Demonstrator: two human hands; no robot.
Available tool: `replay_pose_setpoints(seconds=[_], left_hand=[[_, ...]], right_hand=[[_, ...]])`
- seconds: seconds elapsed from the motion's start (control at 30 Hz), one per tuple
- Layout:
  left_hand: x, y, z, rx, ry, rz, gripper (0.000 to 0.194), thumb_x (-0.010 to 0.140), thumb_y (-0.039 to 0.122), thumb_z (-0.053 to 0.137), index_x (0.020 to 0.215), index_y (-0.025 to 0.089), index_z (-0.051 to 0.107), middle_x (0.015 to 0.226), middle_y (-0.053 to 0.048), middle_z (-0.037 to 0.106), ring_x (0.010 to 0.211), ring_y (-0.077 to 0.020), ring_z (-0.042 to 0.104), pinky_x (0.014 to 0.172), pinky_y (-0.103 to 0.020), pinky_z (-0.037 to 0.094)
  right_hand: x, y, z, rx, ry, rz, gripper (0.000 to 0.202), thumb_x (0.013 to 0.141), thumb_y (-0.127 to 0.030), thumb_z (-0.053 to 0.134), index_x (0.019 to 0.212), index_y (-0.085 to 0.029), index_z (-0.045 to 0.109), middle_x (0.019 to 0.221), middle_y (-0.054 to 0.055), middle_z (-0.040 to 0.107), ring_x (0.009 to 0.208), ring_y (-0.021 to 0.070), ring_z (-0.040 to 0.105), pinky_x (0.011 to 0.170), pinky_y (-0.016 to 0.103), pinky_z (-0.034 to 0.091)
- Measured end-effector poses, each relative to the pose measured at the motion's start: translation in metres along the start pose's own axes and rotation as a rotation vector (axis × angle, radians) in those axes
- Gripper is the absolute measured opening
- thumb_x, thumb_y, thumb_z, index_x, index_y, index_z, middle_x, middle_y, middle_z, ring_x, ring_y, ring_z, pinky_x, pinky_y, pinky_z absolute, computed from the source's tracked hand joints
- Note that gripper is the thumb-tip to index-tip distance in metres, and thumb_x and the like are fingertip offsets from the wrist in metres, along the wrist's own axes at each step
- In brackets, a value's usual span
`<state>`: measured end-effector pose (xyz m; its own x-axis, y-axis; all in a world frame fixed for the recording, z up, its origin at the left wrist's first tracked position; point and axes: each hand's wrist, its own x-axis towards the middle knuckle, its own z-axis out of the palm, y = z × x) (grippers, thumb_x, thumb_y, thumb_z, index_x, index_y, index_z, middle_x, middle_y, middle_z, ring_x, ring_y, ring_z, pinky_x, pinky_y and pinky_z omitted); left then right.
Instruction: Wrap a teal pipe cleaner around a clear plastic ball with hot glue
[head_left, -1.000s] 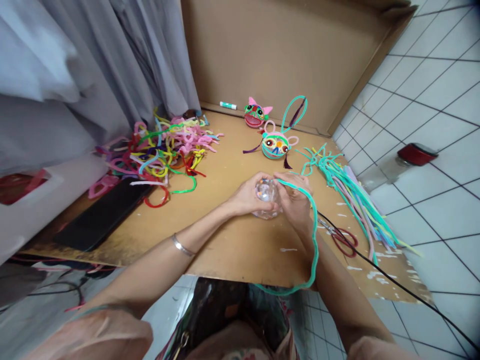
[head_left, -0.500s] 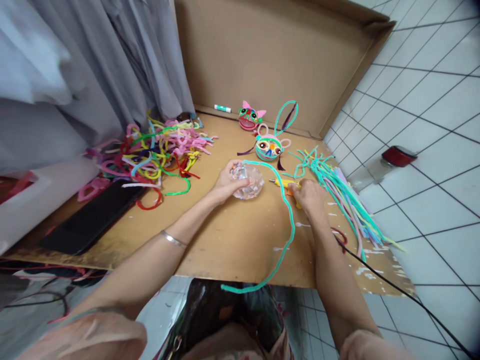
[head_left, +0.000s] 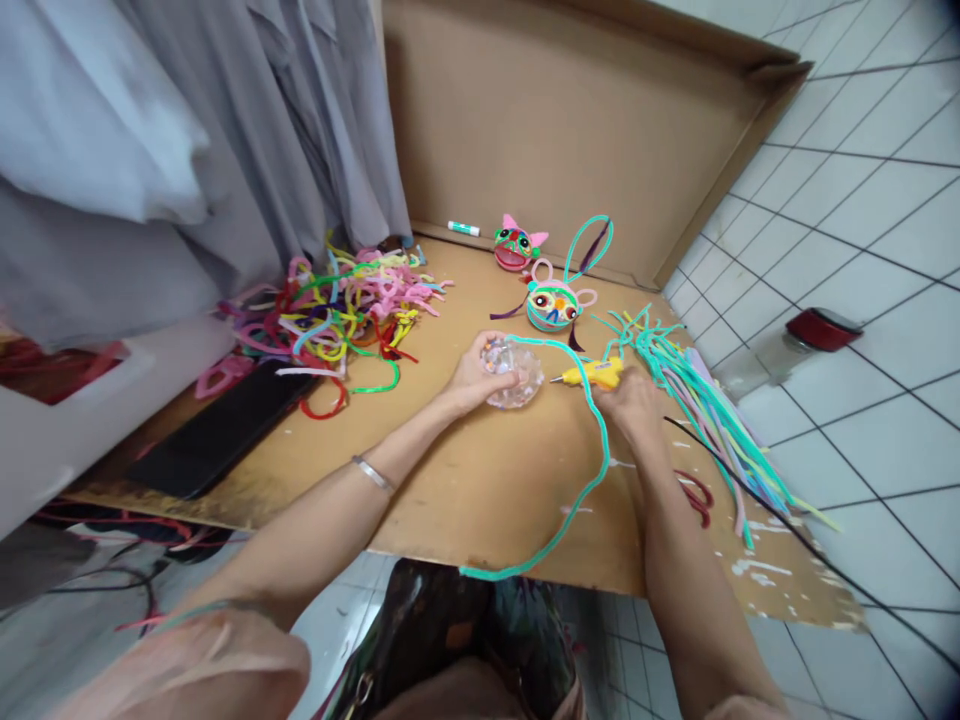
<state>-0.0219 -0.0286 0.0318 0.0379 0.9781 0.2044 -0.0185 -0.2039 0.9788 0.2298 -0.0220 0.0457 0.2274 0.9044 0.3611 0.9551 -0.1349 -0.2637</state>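
My left hand (head_left: 478, 379) is closed around a clear, faceted plastic ball (head_left: 517, 378), thumb across its front. A long turquoise pipe cleaner (head_left: 604, 440) runs from the top of the ball, curves to the right and bends back to the table's front edge. My right hand (head_left: 631, 400) grips a yellow hot glue gun (head_left: 596, 374), its nozzle pointing left toward the ball, a short gap away. Part of the gun's handle is hidden by my fingers. Behind them sits a decorated ball with a face and pink loop ears (head_left: 553, 306).
Tangled coloured pipe cleaners (head_left: 352, 310) lie at left beside a black tray-like slab (head_left: 221, 430). Straight pipe cleaners (head_left: 705, 410) are bundled at right near red-handled scissors (head_left: 694, 497). A pink-eared face ball (head_left: 514, 245) and glue stick (head_left: 463, 229) stand at the back. A black cord (head_left: 795, 530) crosses the right side.
My right hand has raised the glue gun, so more of its yellow body shows and the nozzle sits level. The view has shifted slightly; my left hand keeps its hold on the ball.
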Motion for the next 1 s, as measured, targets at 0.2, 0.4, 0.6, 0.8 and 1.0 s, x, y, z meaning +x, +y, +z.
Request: replay_pose_setpoints(seconds=[0.2, 0.4, 0.6, 0.8, 1.0], left_hand=[[0.0, 0.0, 0.0, 0.057, 0.005, -0.003, 0.067, 0.053, 0.037, 0.083, 0.111, 0.019, 0.055, 0.1, -0.001, 0.063, 0.092, -0.0173, 0.061, 0.09, -0.032, 0.049], [0.0, -0.004, 0.001, 0.036, -0.016, 0.016, 0.068, 0.053, 0.038, 0.084, 0.112, 0.019, 0.055, 0.099, 0.0, 0.061, 0.087, -0.0153, 0.06, 0.087, -0.031, 0.049], [0.001, -0.004, 0.001, 0.024, -0.035, 0.012, 0.072, 0.051, 0.039, 0.085, 0.113, 0.019, 0.055, 0.1, -0.001, 0.062, 0.083, -0.0149, 0.06, 0.082, -0.03, 0.049], [-0.002, -0.001, 0.003, 0.078, -0.062, 0.013, 0.07, 0.05, 0.033, 0.086, 0.113, 0.019, 0.057, 0.098, 0.0, 0.063, 0.085, -0.0155, 0.061, 0.084, -0.03, 0.05], [-0.002, -0.006, 0.004, 0.087, -0.073, 0.036, 0.072, 0.052, 0.032, 0.086, 0.116, 0.02, 0.056, 0.1, 0.0, 0.064, 0.085, -0.0153, 0.061, 0.082, -0.03, 0.05]], right_hand=[[0.001, -0.01, -0.012, 0.164, 0.196, -0.021, 0.045, 0.068, -0.048, 0.06, 0.1, -0.017, 0.069, 0.082, 0.012, 0.073, 0.074, 0.0292, 0.064, 0.067, 0.037, 0.048], [-0.001, -0.019, -0.018, 0.37, 0.253, -0.104, 0.038, 0.063, -0.048, 0.061, 0.088, -0.021, 0.065, 0.082, 0.007, 0.072, 0.073, 0.0243, 0.063, 0.069, 0.036, 0.049], [-0.011, -0.031, -0.023, 0.465, 0.22, -0.128, 0.04, 0.065, -0.051, 0.061, 0.092, -0.021, 0.064, 0.078, 0.005, 0.069, 0.067, 0.0224, 0.062, 0.067, 0.035, 0.05], [-0.018, -0.037, -0.028, 0.473, 0.211, -0.141, 0.045, 0.066, -0.053, 0.062, 0.095, -0.019, 0.065, 0.08, 0.006, 0.069, 0.066, 0.0221, 0.062, 0.069, 0.037, 0.051], [-0.017, -0.033, -0.023, 0.458, 0.235, -0.179, 0.048, 0.069, -0.055, 0.062, 0.099, -0.018, 0.066, 0.08, 0.006, 0.069, 0.064, 0.0209, 0.061, 0.068, 0.037, 0.051]])
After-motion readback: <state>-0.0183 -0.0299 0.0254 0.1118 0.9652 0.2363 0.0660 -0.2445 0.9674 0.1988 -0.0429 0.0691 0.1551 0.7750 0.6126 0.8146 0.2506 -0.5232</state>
